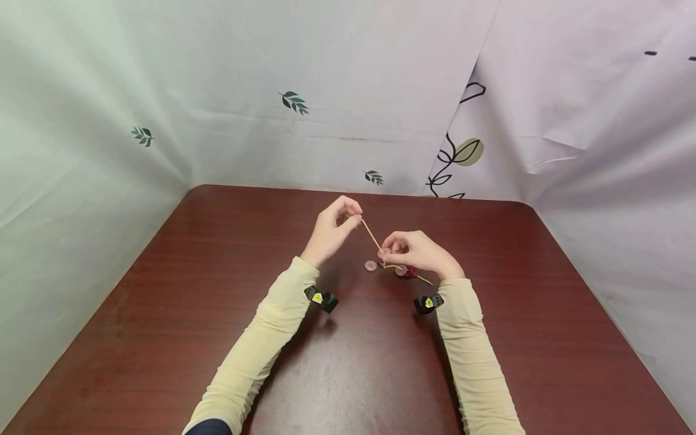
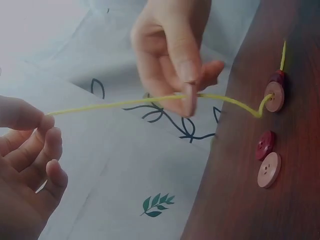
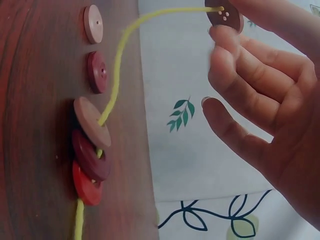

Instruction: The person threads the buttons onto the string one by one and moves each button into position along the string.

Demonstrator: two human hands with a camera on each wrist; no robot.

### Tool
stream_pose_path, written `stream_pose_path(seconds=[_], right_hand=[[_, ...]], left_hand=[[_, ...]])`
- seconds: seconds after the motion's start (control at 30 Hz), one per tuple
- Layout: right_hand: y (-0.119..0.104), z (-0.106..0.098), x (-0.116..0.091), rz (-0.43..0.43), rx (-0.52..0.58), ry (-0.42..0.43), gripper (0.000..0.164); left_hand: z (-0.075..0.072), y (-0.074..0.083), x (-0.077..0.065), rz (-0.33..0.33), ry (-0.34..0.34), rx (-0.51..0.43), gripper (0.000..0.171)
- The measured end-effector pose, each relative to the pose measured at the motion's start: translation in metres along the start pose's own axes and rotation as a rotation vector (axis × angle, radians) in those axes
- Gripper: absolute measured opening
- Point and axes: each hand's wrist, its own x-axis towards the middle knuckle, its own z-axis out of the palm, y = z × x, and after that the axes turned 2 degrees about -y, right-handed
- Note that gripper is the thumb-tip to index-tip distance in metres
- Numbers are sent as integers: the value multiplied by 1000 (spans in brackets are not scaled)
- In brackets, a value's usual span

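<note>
My left hand point(image 1: 330, 231) pinches the end of a yellow cord point(image 2: 115, 104) between thumb and fingertip, above the table. The cord runs taut to my right hand point(image 1: 421, 252), which holds a brown button point(image 3: 225, 16) by its edge, the cord passing through one of its holes. From there the cord sags to several strung buttons on the table: a pink button point(image 3: 95, 124), a dark maroon button point(image 3: 89, 159) and a red button point(image 3: 85, 186), lying overlapped. The cord's tail extends past the red one.
Two loose buttons, one pink point(image 2: 269, 170) and one dark red point(image 2: 265, 145), lie on the brown table point(image 1: 217, 314) close to the strung ones. A pale curtain point(image 1: 244, 60) with leaf prints hangs behind and beside the table.
</note>
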Motion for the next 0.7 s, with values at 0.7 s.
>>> stream_pose_path(seconds=[0.7], right_hand=[[24, -1, -4, 68, 3, -81, 20]], left_hand=[[-3, 12, -4, 38, 50, 1, 10]])
